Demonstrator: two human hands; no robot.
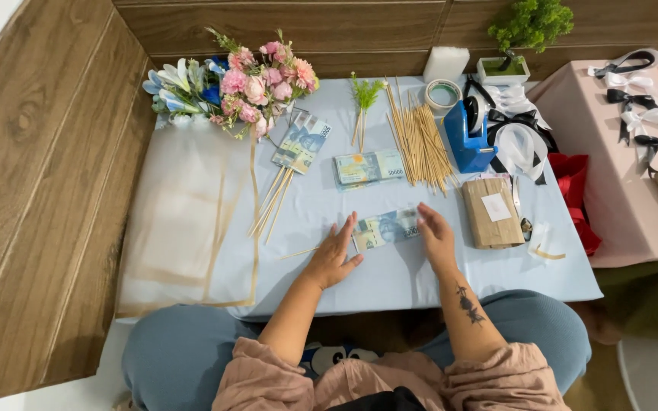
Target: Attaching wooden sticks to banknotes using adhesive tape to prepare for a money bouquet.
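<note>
Left hand [334,255] flat, fingers spread, touching left end of banknote [384,228]. Right hand [435,234] open, at note's right end. Note lies on blue table [405,278], front centre. Note stack [369,167] and skewers [420,141] behind; flowers [257,84] far left; tape dispenser [466,133] right.

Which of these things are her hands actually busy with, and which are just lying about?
In hand: left hand and right hand press flat on the banknote.

Lying about: banknote stack, wooden sticks, pink flowers, blue tape dispenser, brown packet, black and white bows.
</note>
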